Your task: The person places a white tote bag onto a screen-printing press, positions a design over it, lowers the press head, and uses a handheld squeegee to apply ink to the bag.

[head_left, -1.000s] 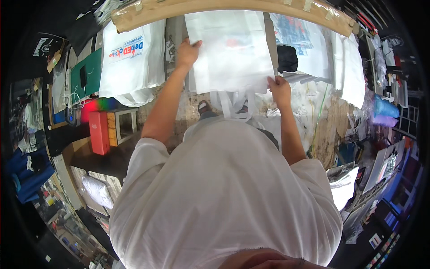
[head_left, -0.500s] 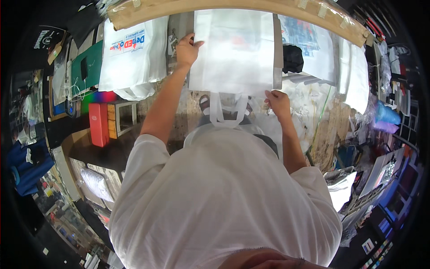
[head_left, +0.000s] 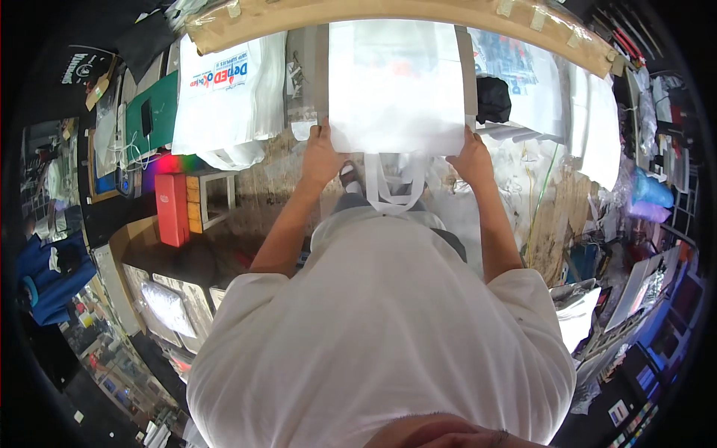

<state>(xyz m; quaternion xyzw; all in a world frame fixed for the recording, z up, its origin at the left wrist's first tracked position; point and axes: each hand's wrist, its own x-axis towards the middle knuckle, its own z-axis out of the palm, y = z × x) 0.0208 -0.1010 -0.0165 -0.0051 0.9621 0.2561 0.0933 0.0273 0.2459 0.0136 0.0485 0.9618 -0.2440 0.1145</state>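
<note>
A white tote bag (head_left: 396, 89) lies flat over a grey board (head_left: 469, 67), straight in front of me. Its looped handle (head_left: 393, 198) hangs off the near edge toward my body, and a faint coloured print shows through the cloth. My left hand (head_left: 323, 155) is closed at the near left corner of the bag. At the near right corner my right hand (head_left: 472, 158) grips the edge, thumb on the near side. Parts of the fingers are hidden at both corners.
A taped cardboard-covered beam (head_left: 396, 10) crosses the far side. Stacked printed white bags (head_left: 228, 89) lie to the left, more printed bags (head_left: 526, 82) to the right. A black cloth bundle (head_left: 493, 100) sits beside the board. A red box (head_left: 172, 210) stands lower left.
My left hand has come down from the bag's left side to its near left corner. My right hand has moved up slightly onto the near right corner.
</note>
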